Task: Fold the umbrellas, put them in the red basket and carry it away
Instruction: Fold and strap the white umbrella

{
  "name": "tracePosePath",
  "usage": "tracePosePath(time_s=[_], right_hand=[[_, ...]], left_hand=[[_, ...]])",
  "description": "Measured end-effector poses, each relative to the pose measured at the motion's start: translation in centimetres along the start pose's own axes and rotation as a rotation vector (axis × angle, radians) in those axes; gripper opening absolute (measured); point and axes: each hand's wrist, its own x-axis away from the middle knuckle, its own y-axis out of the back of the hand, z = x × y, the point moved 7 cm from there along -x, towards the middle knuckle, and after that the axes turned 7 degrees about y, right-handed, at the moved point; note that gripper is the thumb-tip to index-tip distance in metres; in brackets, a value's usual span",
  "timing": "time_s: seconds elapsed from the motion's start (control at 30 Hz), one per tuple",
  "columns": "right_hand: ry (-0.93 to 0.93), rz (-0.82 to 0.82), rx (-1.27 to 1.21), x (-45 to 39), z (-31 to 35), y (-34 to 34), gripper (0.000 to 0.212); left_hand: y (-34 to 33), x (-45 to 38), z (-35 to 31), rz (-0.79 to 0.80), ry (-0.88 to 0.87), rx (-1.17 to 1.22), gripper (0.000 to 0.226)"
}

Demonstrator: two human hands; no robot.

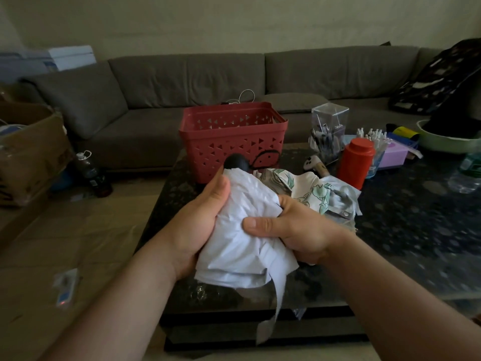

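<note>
Left hand (205, 220): wraps the white umbrella (242, 230), bunching its cloth.
Right hand (291, 230): grip pinches the folds tight.
Red basket (231, 142): waits behind on the worktop (403, 225).

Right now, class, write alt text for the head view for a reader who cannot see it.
Both hands, left hand and right hand, hold a crumpled white fabric umbrella in a firm grip above a dark speckled table. Behind it stand a red plastic lattice basket and a second, leaf-patterned umbrella lying on the table.
</note>
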Motion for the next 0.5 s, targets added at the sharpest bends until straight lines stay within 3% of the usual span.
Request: tracePosePath(time_s=[0.1, 0.17, 0.27, 0.5], right_hand=[[0.029, -0.103, 0.064, -0.4, 0.0, 0.6, 0.042], [0.061, -0.194, 0.197, -0.8, 0.2, 1.1, 0.032], [0.111, -0.242, 0.318, -1.2, 0.7, 0.8, 0.029], [0.147, -0.178, 0.286, -0.9, 1.8, 0.9, 0.029]], left_hand=[[1.5, 0.7, -2.1, -0.312, -0.208, -0.331, 0.065], [1.3, 1.1, -2.5, -0.380, -0.260, -0.571, 0.063], [-0.5, 1.2, -1.6, -0.248, -0.280, -0.787, 0.063], [-1.1, 1.4, -1.3, -0.013, -0.313, -0.602, 0.088]])
